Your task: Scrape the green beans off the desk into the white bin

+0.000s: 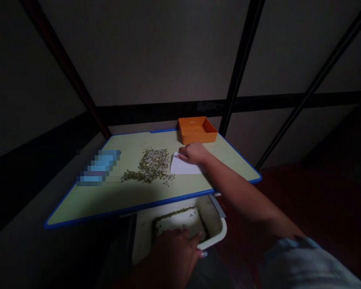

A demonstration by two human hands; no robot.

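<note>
On the tabletop, my right hand [194,153] is closed on a white sheet of paper or thin card [183,165], which lies close to the board. Left of the sheet is a spread of small greenish-brown grains or seeds [153,160], with a thinner trail towards the left. Below the table's front edge, my left hand [177,253] is closed over the near rim of a white plastic bin [219,235]. Its fingers reach inside and the thumb shows outside. More of the small grains line the bin's inner floor edges [177,212].
An orange open box [198,132] stands at the table's back right, behind my right hand. At the left lies a blurred-out light-blue object [100,166]. The pale-topped table [117,204] has a blue edge, and a panelled wall [156,60] rises behind it.
</note>
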